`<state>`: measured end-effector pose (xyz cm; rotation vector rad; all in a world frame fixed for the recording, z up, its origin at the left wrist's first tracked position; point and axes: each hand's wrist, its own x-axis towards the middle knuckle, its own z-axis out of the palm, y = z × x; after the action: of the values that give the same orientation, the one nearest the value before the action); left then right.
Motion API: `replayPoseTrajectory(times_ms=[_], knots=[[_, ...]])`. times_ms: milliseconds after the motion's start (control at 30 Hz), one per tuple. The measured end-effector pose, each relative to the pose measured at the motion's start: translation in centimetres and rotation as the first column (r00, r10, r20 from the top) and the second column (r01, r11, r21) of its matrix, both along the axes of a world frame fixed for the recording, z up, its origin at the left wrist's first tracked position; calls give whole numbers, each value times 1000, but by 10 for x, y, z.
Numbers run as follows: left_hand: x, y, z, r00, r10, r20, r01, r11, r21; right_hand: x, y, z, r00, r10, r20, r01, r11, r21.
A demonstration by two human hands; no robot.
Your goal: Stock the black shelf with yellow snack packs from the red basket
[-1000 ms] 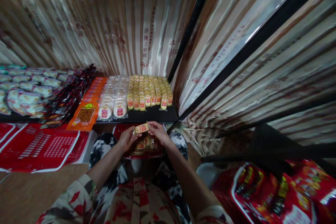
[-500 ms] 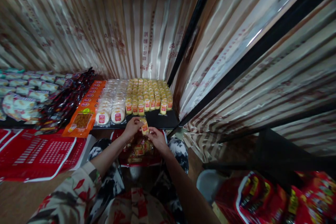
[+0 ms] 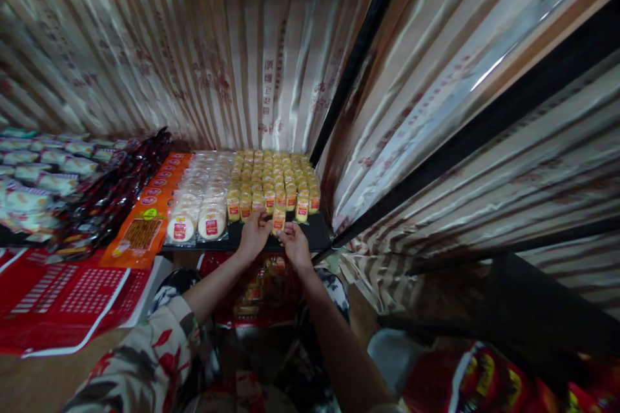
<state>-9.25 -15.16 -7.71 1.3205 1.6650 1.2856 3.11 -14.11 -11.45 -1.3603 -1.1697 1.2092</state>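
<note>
A small yellow snack packet (image 3: 278,220) with a red label is upright between my two hands, over the front part of the black shelf (image 3: 317,232). My left hand (image 3: 256,233) pinches its left side, and my right hand (image 3: 294,244) grips its lower right. Just behind it, rows of similar yellow packets (image 3: 289,174) stand on the shelf. To their left lie rows of round white wrapped crackers (image 3: 212,226). Below the shelf edge, a red container (image 3: 223,317) holds more yellow packets, dimly lit.
An orange snack bag (image 3: 140,232), dark packets (image 3: 111,193) and white packets (image 3: 61,182) fill the shelf's left side. Red bags (image 3: 72,297) hang below. Black frame bars (image 3: 436,151) cross at the right, before pleated curtains. Red packages (image 3: 494,377) lie at lower right.
Both hands have moved forward with the packet, from the shelf's front edge to above its surface, nearer the standing rows. The camera view has shifted slightly.
</note>
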Motion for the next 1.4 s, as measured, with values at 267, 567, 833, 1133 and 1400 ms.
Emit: replayPoseTrajectory(times_ms=[267,567,833,1133,1400], knots=[[2,-12,-13,947,-59,-315,111,983,148,-14,24,-1,992,-20,124,8,996,91],[-5,-9,-25,908,-136,-396,191,976,102,-21,28,4,894,-38,447,-59,978,200],[-9,-8,-33,875,-201,-440,278,954,116,-26,30,12,888,-86,453,-29,970,241],[-14,2,-41,913,-197,-356,263,954,145,-33,35,8,863,-99,495,-34,967,252],[-21,2,-42,920,-241,-308,301,939,166,-32,33,5,876,-88,475,-39,967,250]])
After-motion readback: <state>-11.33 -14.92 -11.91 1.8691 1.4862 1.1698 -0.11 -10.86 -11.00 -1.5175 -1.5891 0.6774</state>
